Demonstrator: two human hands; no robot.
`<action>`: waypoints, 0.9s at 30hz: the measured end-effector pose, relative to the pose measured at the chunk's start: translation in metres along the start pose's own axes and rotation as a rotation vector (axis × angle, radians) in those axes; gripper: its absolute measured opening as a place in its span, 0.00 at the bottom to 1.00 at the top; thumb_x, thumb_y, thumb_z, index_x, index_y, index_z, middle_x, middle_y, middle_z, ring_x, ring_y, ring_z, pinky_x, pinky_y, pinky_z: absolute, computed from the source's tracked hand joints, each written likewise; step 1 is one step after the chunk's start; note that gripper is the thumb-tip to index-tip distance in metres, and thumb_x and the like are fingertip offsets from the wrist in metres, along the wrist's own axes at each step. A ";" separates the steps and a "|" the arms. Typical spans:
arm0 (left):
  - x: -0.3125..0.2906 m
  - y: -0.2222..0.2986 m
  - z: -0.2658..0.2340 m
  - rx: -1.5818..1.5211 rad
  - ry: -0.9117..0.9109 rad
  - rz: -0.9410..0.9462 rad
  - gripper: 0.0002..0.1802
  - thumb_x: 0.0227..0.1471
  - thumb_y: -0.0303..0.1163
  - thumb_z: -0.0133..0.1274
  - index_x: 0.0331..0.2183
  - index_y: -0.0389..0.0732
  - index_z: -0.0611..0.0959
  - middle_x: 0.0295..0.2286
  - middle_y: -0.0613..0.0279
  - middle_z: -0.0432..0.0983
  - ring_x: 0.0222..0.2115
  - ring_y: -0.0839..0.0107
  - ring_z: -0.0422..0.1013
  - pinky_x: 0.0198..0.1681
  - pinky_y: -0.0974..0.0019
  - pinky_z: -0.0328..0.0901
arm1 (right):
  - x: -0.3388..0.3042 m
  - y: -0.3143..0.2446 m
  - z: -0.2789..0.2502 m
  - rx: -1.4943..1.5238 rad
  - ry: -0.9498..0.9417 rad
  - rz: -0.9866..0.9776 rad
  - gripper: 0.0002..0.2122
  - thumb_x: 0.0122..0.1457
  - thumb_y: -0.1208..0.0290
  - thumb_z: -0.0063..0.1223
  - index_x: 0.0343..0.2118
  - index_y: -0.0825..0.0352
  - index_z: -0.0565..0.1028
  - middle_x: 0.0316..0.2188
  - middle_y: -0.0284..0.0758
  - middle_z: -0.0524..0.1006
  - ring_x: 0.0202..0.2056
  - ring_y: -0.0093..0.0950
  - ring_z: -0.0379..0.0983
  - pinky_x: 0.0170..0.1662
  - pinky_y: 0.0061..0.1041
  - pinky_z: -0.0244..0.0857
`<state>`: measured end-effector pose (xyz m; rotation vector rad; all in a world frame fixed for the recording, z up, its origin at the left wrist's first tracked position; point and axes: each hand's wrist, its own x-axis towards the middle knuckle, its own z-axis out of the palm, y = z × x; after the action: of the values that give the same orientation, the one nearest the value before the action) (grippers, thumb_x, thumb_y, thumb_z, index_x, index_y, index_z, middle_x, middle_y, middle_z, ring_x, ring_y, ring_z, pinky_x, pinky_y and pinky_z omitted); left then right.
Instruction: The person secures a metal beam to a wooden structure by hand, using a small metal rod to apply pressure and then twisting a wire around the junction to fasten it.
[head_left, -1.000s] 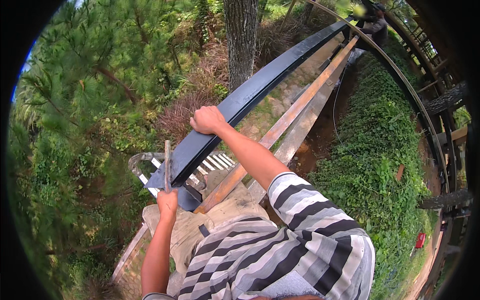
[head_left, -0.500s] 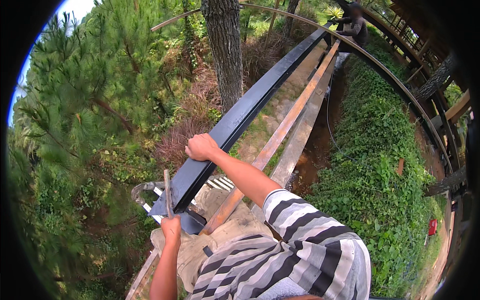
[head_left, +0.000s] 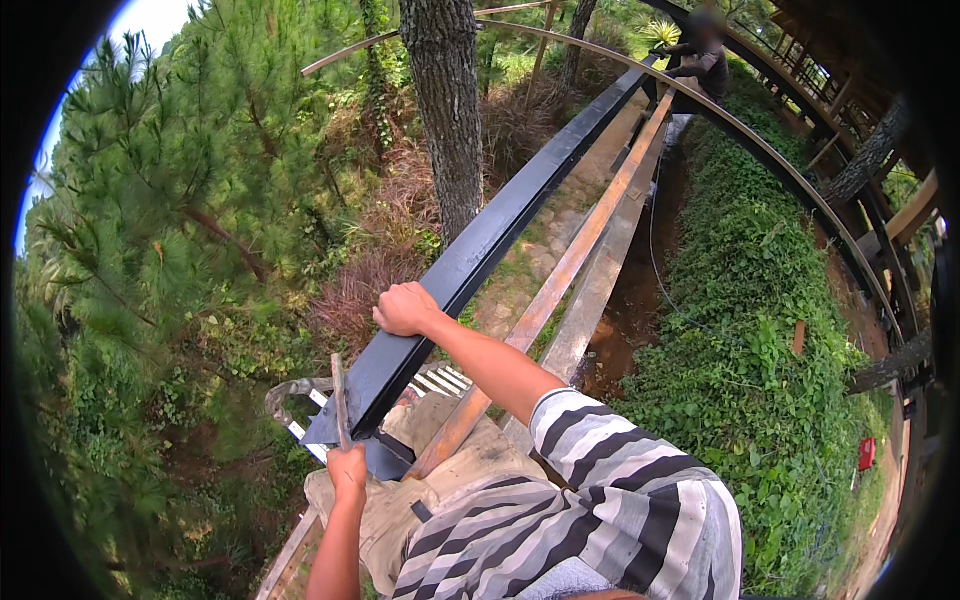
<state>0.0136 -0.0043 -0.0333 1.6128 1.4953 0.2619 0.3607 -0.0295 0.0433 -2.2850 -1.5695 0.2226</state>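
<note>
A long black steel beam point(head_left: 500, 223) runs from close to my lap toward the far right. My right hand point(head_left: 408, 309) lies over its top and left edge, fingers curled on it. Low at its near end, my left hand point(head_left: 346, 470) is closed around a thin, worn brownish rod point(head_left: 341, 400) that stands up against the beam's end. The rod's lower part is hidden in the fist. Beneath the near end is a dark metal plate point(head_left: 388, 459). A rusty brown steel bar point(head_left: 560, 300) slants alongside the beam, over a grey beam point(head_left: 595, 305).
Far off, another person point(head_left: 705, 65) has their hands at the beam's far end. A tree trunk point(head_left: 443, 120) rises left of the beam. A ladder point(head_left: 440, 380) shows beneath its near end. A curved rail point(head_left: 790, 170) crosses beyond, above a leafy hedge point(head_left: 740, 300). Ground lies well below.
The black beam and both my hands appear slightly lower in the picture, the left hand a little further right. Both hands keep their hold.
</note>
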 end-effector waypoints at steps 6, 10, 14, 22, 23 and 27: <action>-0.011 0.015 -0.004 0.073 -0.014 0.001 0.21 0.46 0.36 0.61 0.23 0.22 0.79 0.21 0.47 0.77 0.24 0.61 0.72 0.33 0.53 0.67 | 0.001 0.005 0.010 -0.021 0.058 -0.020 0.22 0.61 0.57 0.48 0.21 0.71 0.82 0.24 0.53 0.81 0.31 0.51 0.80 0.41 0.48 0.74; -0.001 0.002 0.004 0.081 -0.009 0.020 0.22 0.46 0.37 0.61 0.23 0.22 0.79 0.22 0.46 0.78 0.24 0.61 0.73 0.33 0.53 0.67 | 0.000 0.010 0.011 -0.011 0.045 0.007 0.21 0.61 0.57 0.48 0.22 0.71 0.82 0.25 0.53 0.81 0.31 0.51 0.80 0.41 0.47 0.74; 0.001 -0.001 0.004 0.058 -0.016 -0.026 0.22 0.46 0.37 0.60 0.24 0.22 0.79 0.22 0.45 0.78 0.25 0.60 0.74 0.34 0.52 0.67 | -0.003 0.002 0.000 -0.017 -0.015 0.041 0.19 0.58 0.60 0.49 0.24 0.71 0.83 0.29 0.52 0.83 0.35 0.50 0.81 0.45 0.45 0.74; -0.001 0.008 0.006 0.117 -0.028 0.041 0.20 0.48 0.39 0.60 0.23 0.29 0.79 0.18 0.60 0.72 0.15 0.68 0.66 0.20 0.56 0.59 | 0.000 0.006 0.008 -0.069 -0.047 0.076 0.20 0.61 0.59 0.46 0.29 0.72 0.84 0.34 0.53 0.83 0.41 0.49 0.81 0.50 0.45 0.73; -0.011 0.021 0.001 0.115 0.002 0.050 0.21 0.47 0.40 0.60 0.23 0.27 0.80 0.18 0.57 0.74 0.19 0.68 0.69 0.23 0.56 0.62 | 0.002 0.005 0.010 -0.075 -0.061 0.068 0.21 0.60 0.58 0.46 0.30 0.71 0.84 0.34 0.53 0.83 0.41 0.49 0.81 0.50 0.45 0.73; -0.021 0.036 -0.012 0.149 -0.030 -0.019 0.22 0.48 0.38 0.60 0.24 0.24 0.80 0.22 0.48 0.77 0.24 0.61 0.74 0.30 0.53 0.65 | 0.004 -0.003 0.012 -0.076 0.005 0.049 0.20 0.59 0.58 0.47 0.29 0.72 0.84 0.35 0.54 0.83 0.40 0.49 0.81 0.49 0.45 0.73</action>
<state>0.0246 -0.0129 0.0076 1.7110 1.5363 0.1177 0.3556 -0.0227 0.0334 -2.3818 -1.5461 0.1730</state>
